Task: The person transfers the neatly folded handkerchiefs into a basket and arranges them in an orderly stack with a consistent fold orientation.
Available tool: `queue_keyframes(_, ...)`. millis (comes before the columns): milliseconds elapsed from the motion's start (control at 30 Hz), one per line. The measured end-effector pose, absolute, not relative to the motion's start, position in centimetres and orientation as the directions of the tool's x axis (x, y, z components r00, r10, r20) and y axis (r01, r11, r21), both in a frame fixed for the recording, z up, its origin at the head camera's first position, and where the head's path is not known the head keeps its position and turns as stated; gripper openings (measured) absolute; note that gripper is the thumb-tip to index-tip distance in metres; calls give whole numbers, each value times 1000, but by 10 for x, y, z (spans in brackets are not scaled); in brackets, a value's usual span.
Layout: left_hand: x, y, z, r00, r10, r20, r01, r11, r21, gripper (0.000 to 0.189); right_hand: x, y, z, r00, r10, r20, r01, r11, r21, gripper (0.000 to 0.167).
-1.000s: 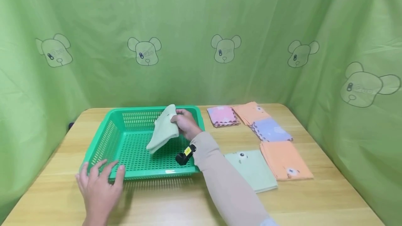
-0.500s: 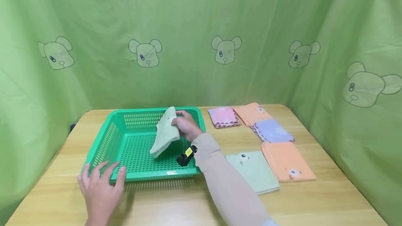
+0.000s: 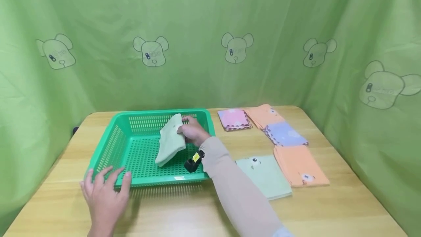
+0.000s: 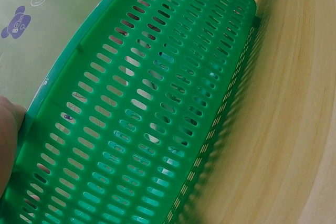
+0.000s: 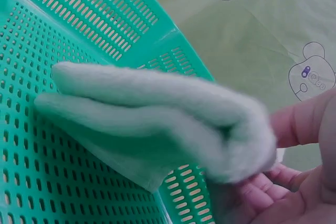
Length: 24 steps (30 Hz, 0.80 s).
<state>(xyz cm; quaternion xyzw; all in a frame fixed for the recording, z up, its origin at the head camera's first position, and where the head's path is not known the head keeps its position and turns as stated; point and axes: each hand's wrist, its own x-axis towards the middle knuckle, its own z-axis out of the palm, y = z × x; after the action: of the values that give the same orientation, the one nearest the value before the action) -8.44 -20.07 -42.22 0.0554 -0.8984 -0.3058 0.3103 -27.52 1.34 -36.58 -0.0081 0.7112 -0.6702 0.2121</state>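
In the head view my right hand (image 3: 193, 131) pinches a folded pale green small towel (image 3: 171, 140) by its right edge, thumb in front. The towel hangs tilted inside the green plastic basket (image 3: 131, 183), toward its right side. In the right wrist view, the towel's thick folded layers (image 5: 157, 87) point over the perforated basket floor; whether its lower edge touches the floor I cannot tell. My left hand (image 3: 106, 196) grips the basket's front left corner, fingers bent over the rim. The left wrist view shows the outer basket wall (image 4: 105, 103) and part of that hand (image 4: 8, 140).
Right of the basket lie folded towels: a pink one (image 3: 233, 119), an orange one (image 3: 264, 115), a blue one (image 3: 286, 134), another orange one (image 3: 300, 165) and a pale green one (image 3: 266, 178). A green curtain (image 3: 197, 83) surrounds the wooden table (image 3: 171, 215).
My right hand has lowered the pale green towel slightly within the basket. The left hand stays on the basket corner. The head view has shifted a little.
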Motion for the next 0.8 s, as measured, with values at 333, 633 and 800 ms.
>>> queue_keyframes(333,-86,-197,-420,-796,-292,530,96,804,587,35,-276,16,-368,-913,-268,-309,246,243,-938,55)
queue_keyframes(633,-85,-196,-418,-803,-294,518,79,809,582,36,-273,17,-367,-920,-248,-302,205,353,-913,52)
queue_keyframes(800,-82,-197,-419,-819,-297,490,56,810,584,36,-272,17,-369,-906,-280,-317,222,324,-920,52)
